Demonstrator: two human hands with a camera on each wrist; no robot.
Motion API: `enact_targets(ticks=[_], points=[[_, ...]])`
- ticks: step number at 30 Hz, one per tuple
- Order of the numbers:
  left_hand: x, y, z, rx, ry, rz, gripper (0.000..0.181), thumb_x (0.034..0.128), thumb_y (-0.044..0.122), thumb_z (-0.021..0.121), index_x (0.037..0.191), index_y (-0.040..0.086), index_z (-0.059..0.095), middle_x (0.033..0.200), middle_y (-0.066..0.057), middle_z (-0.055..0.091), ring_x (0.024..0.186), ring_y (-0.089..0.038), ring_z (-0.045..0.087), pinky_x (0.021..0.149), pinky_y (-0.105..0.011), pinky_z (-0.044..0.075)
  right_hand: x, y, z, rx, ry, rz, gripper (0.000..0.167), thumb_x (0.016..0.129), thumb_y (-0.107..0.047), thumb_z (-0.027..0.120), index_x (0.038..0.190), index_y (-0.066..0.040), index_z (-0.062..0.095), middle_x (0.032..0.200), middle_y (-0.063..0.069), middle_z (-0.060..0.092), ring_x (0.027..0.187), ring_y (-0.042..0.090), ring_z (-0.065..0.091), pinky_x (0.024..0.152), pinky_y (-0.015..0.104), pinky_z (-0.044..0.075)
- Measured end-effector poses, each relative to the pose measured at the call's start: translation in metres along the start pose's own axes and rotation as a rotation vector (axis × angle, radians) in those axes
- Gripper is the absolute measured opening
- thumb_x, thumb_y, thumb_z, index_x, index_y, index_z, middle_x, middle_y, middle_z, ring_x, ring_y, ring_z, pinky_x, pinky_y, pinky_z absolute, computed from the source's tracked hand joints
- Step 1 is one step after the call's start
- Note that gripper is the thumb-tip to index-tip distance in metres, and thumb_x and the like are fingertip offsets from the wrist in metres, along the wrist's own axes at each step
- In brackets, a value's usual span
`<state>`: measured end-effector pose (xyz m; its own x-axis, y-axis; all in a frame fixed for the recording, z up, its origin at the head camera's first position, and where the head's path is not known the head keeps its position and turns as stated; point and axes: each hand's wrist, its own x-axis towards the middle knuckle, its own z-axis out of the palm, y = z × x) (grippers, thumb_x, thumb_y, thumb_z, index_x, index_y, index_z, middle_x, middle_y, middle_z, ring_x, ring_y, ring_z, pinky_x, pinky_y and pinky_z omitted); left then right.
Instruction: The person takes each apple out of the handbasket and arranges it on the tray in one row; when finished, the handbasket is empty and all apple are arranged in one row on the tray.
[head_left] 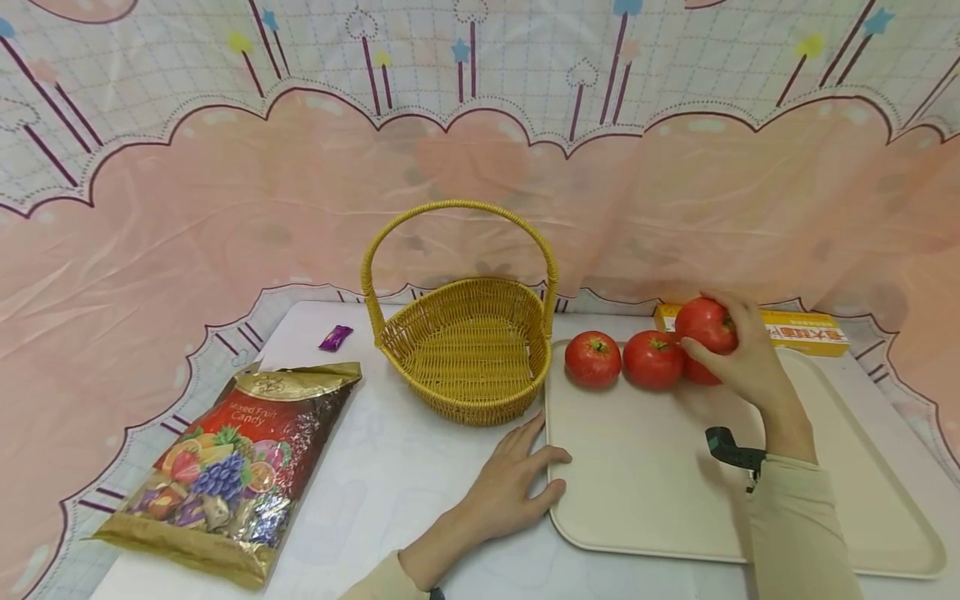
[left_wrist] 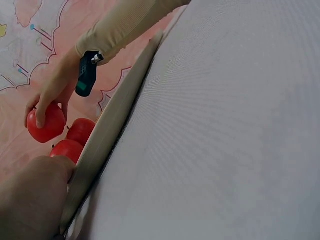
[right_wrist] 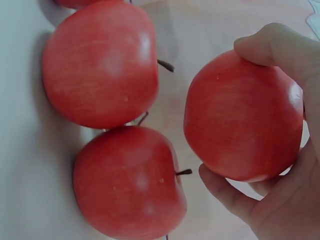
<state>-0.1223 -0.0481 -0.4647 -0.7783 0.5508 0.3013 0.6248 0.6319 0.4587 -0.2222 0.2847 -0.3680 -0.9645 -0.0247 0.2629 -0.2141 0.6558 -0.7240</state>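
Observation:
Above the far part of the beige tray [head_left: 660,475], my right hand [head_left: 738,354] grips a red apple [head_left: 707,325], thumb on one side and fingers on the other. The right wrist view shows this held apple [right_wrist: 245,120] apart from the apples beside it. Three more apples sit in a row on the tray: a left apple [head_left: 592,360], a middle apple [head_left: 653,360] and a right apple [head_left: 701,372], the last partly hidden by the held one and the hand. My left hand [head_left: 510,483] rests at the tray's left edge, fingers spread and touching the rim.
A yellow wicker basket [head_left: 465,404] with a tall handle stands left of the tray. Further left lie a mixed fruit candy bag [head_left: 240,467] and a small purple wrapped candy [head_left: 335,337]. Behind the tray is a yellow box [head_left: 806,331], in front of the patterned curtain [head_left: 300,217].

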Motion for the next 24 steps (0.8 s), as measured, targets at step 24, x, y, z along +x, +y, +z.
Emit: enact_targets(ticks=[24], points=[[0.000,0.001,-0.001,0.002,-0.011,-0.009,0.025,0.0924,0.035,0.053,0.116,0.028,0.059,0.153,-0.017,0.029,0.142,-0.031,0.028,0.114,-0.048,0.028,-0.003,0.021,-0.026,-0.037,0.055,0.086,0.074,0.086,-0.029,0.066,0.148,-0.021,0.026,0.146,0.022,0.019,0.124,0.047,0.029,0.093,0.073,0.034]])
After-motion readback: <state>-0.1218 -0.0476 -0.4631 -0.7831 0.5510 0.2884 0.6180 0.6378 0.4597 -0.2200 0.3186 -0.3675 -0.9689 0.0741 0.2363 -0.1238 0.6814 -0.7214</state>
